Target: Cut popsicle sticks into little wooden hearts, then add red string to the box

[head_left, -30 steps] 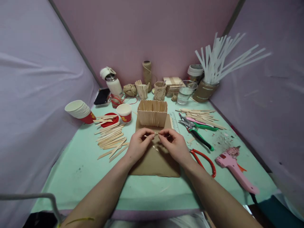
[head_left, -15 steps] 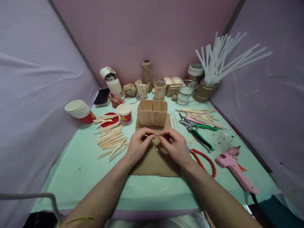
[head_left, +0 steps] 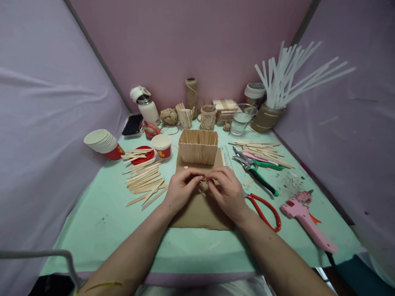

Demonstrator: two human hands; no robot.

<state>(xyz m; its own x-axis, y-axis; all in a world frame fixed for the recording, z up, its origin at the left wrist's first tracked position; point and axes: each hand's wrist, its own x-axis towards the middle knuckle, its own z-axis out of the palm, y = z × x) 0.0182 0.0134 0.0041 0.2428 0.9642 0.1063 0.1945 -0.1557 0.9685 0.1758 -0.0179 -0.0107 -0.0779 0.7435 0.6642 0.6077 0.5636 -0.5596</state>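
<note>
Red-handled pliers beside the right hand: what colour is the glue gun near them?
The glue gun is pink, clearest in the head view.

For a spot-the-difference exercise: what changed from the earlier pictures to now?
The left hand and right hand drew slightly closer at the fingertips; what they hold is unclear. A pale chip now shows beyond the left hand. Wooden box and cardboard stayed put.

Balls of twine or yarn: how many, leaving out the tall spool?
3: a large brown ball right of the white bottle, a red-and-brown ball in front of it, a small ball left of the water glass. More may be hidden.
</note>
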